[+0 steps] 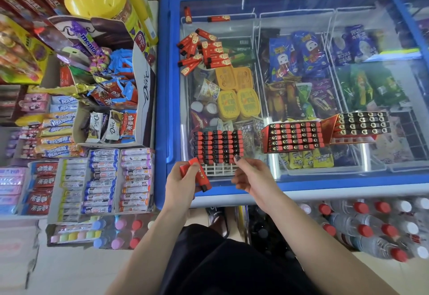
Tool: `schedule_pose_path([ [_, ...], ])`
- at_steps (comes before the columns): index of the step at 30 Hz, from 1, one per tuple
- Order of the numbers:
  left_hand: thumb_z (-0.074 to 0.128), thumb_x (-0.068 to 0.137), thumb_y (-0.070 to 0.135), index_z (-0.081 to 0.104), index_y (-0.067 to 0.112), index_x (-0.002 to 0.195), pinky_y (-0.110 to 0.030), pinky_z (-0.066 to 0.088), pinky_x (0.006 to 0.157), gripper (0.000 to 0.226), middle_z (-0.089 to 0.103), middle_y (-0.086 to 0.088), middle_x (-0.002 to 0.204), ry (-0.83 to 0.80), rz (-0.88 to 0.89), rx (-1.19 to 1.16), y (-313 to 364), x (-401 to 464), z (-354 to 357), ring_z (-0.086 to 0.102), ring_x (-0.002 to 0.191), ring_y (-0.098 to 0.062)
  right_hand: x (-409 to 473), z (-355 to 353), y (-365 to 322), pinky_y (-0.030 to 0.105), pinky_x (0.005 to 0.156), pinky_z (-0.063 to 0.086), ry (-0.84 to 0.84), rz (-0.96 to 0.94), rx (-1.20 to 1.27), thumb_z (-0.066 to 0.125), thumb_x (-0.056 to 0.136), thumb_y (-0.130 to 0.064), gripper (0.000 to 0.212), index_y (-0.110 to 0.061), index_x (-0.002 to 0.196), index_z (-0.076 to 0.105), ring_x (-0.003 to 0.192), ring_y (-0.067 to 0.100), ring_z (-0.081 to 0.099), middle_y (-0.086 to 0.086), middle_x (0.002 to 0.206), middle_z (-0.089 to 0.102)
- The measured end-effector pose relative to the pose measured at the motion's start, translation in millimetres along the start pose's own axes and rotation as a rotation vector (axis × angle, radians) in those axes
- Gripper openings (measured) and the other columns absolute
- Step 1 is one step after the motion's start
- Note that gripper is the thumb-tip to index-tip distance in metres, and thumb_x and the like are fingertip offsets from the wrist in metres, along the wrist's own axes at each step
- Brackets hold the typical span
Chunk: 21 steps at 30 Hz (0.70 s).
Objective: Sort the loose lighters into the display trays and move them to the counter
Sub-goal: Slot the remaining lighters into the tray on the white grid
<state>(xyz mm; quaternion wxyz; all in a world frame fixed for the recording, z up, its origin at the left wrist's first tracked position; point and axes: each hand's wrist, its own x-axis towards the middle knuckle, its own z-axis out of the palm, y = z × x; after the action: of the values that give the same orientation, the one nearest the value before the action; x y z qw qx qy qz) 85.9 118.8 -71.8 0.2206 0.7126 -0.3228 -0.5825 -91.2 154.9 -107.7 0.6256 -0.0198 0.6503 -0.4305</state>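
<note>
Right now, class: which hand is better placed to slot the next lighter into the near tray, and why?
The left hand. It already grips red lighters just beside the white tray, whose nearest row looks unfilled. The right hand appears to hold no lighter and touches the tray's near edge, seemingly steadying it.

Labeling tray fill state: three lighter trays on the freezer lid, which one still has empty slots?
The near-left tray, in front of both hands: its front row shows bare white grid. The middle tray and the far-right tray look full.
</note>
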Motion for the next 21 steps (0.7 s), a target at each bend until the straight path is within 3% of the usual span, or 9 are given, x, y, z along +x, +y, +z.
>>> schedule_pose_path([
  [2,0.060,0.101,0.032,0.063,0.020,0.101,-0.032,0.044,0.063,0.013,0.072,0.000,0.074,0.015,-0.009,0.004,-1,2,-2,0.070,0.069,-0.017,2,3,-2,0.030,0.053,0.053,0.008,0.053,-0.052,0.079,0.089,-0.038,0.050,-0.006,0.119,0.055,0.064,0.021,0.066,0.010,0.081,0.063],
  [6,0.063,0.098,0.028,0.068,0.022,0.103,-0.033,0.042,0.063,0.009,0.062,0.001,0.064,-0.002,-0.015,-0.034,-4,5,-4,0.056,0.062,-0.017,9,-1,-1,0.027,0.049,0.050,0.051,0.026,-0.336,0.072,0.086,-0.058,0.062,-0.013,0.123,0.052,0.059,0.015,0.066,0.006,0.079,0.064],
  [10,0.062,0.099,0.020,0.069,0.020,0.105,-0.029,0.036,0.054,0.009,0.057,-0.003,0.063,-0.032,-0.043,-0.107,-5,7,-7,0.051,0.063,-0.021,11,-4,3,0.026,0.049,0.051,0.054,-0.037,-0.463,0.059,0.092,-0.064,0.063,-0.014,0.127,0.046,0.057,0.012,0.064,0.005,0.076,0.061],
  [13,0.063,0.100,0.020,0.067,0.017,0.103,-0.028,0.034,0.051,0.006,0.059,-0.010,0.069,-0.061,-0.057,-0.141,-8,8,-10,0.046,0.057,-0.019,1,-1,5,0.025,0.050,0.048,0.115,-0.099,-0.451,0.055,0.093,-0.066,0.055,-0.018,0.119,0.048,0.053,0.010,0.058,0.006,0.077,0.057],
  [17,0.065,0.098,0.020,0.068,0.015,0.102,-0.027,0.033,0.050,0.007,0.054,-0.005,0.064,-0.045,-0.089,-0.148,-11,9,-12,0.045,0.052,-0.017,-25,3,19,0.039,0.062,0.045,0.208,-0.307,-0.374,0.058,0.088,-0.050,0.036,-0.016,0.098,0.053,0.062,0.019,0.051,0.006,0.070,0.051],
  [19,0.065,0.097,0.020,0.068,0.014,0.100,-0.027,0.033,0.050,0.008,0.056,-0.007,0.066,-0.037,-0.111,-0.150,-13,10,-12,0.047,0.049,-0.015,-40,8,26,0.039,0.063,0.044,0.125,-0.395,-0.420,0.060,0.093,-0.027,0.011,-0.019,0.094,0.054,0.063,0.018,0.050,0.008,0.071,0.054],
  [20,0.065,0.096,0.020,0.067,0.013,0.099,-0.027,0.034,0.049,0.008,0.058,-0.006,0.066,-0.038,-0.124,-0.146,-15,10,-12,0.047,0.048,-0.015,-46,12,28,0.038,0.061,0.043,0.049,-0.417,-0.448,0.060,0.095,-0.018,0.005,-0.021,0.096,0.056,0.062,0.018,0.051,0.007,0.074,0.058],
  [21,0.065,0.096,0.020,0.067,0.013,0.098,-0.027,0.034,0.049,0.008,0.059,-0.005,0.064,-0.045,-0.138,-0.143,-16,11,-11,0.046,0.049,-0.015,-53,17,27,0.036,0.061,0.044,-0.034,-0.432,-0.485,0.060,0.096,-0.013,0.013,-0.025,0.100,0.058,0.061,0.019,0.052,0.003,0.078,0.063],
])
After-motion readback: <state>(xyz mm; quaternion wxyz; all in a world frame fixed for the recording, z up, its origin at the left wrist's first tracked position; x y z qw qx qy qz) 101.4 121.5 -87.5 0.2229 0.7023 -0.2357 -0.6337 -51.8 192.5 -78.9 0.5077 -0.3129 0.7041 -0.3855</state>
